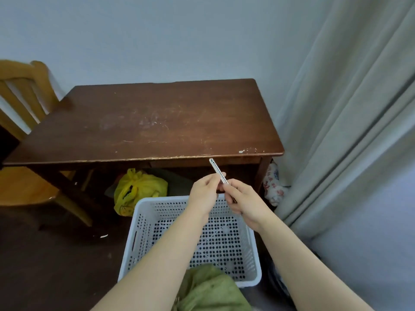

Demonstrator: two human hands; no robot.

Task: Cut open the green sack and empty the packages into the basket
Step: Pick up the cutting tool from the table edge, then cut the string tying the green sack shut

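A slim metal utility knife (216,169) points up and away over the basket. My right hand (241,199) grips its handle. My left hand (205,190) pinches the knife near its middle. Below them stands a white perforated plastic basket (143,223), which looks empty. The green sack (208,290) lies crumpled at the basket's near edge, between my forearms, partly cut off by the frame's bottom.
A dark wooden table (146,122) stands against the wall just beyond the basket. A yellow plastic bag (137,189) sits under it. A wooden chair (24,90) is at the left, a grey curtain (350,108) at the right, a patterned cloth bundle (272,185) by the table leg.
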